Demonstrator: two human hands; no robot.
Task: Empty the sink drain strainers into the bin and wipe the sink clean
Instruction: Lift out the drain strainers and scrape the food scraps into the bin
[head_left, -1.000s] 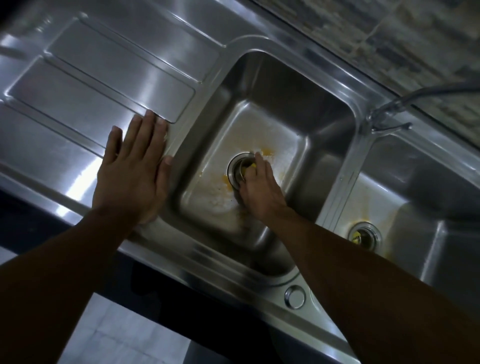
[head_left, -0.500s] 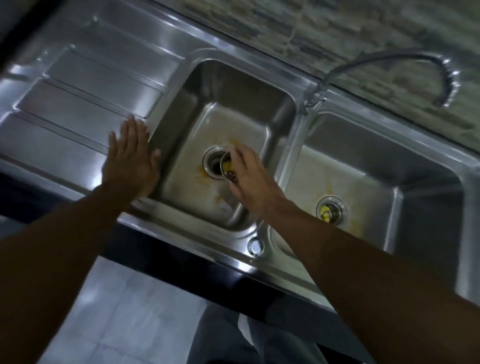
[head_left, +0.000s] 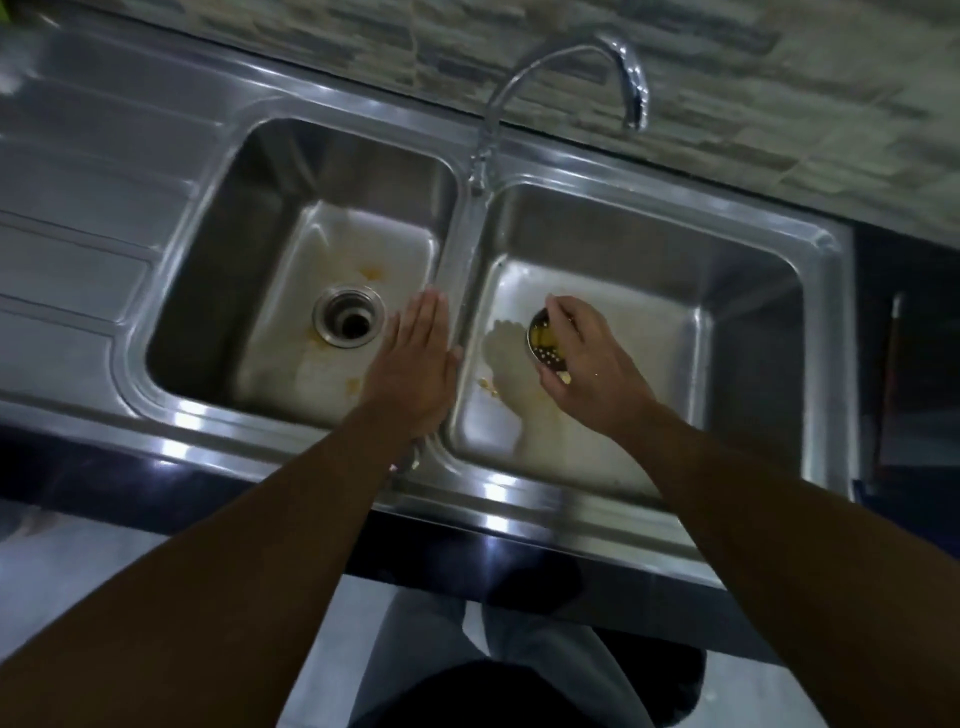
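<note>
Firstly, at far left, the ribbed draining board (head_left: 78, 244) of the steel sink (head_left: 519, 501). Just beside it, the left basin (head_left: 208, 234), stained pale on the floor, with an open drain (head_left: 349, 318) and some yellow scraps (head_left: 371, 273) near it. Then the left hand (head_left: 415, 364): lies flat and open, fingers straight and close together, holds nothing, hangs over the right edge of the left basin and the divider (head_left: 460, 244) between both basins; cannot tell if touching the metal. Behind the divider, a curved tap (head_left: 566, 54), spout end turned to the right. Further right, the right basin (head_left: 737, 312), with a few crumbs (head_left: 488, 387) on its floor near the divider. Over this floor, the strainer (head_left: 543, 340): small, round, perforated, tilted with the inside facing left, yellow food inside. Pinched by the right hand (head_left: 592, 369), fingers curled over the upper rim, thumb under the lower rim. Cannot tell if resting on the basin floor or lifted above it.
</note>
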